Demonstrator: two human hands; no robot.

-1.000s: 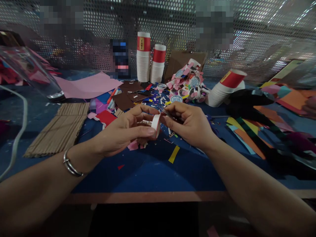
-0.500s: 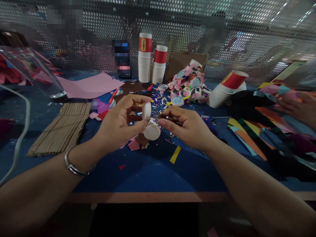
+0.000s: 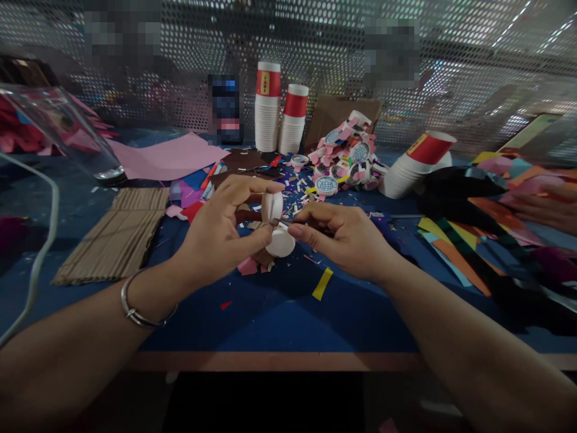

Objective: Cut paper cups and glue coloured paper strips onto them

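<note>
My left hand [image 3: 220, 231] pinches a shallow white paper cup base [image 3: 273, 206] on edge between its thumb and fingers. My right hand [image 3: 347, 237] is closed around a thin grey pointed tool [image 3: 285, 222], mostly hidden by the fingers. The tool's tip meets the lower rim of the cup base, by my left thumb. Below the hands lies another round white paper piece [image 3: 280, 243], with pink [image 3: 247, 266] and brown scraps beside it.
Stacked paper cups [image 3: 267, 120] and a heap of cut cup pieces [image 3: 345, 150] stand behind. Corrugated cardboard [image 3: 115, 234] lies left, near a tilted glass [image 3: 85, 135]. Paper strips [image 3: 451, 252], a leaning cup stack [image 3: 415, 165] and another person's hand [image 3: 550, 204] are right.
The cup base has turned, showing more of its face. My right hand's tool has come to its rim. The other person's hand has shifted a little to the right.
</note>
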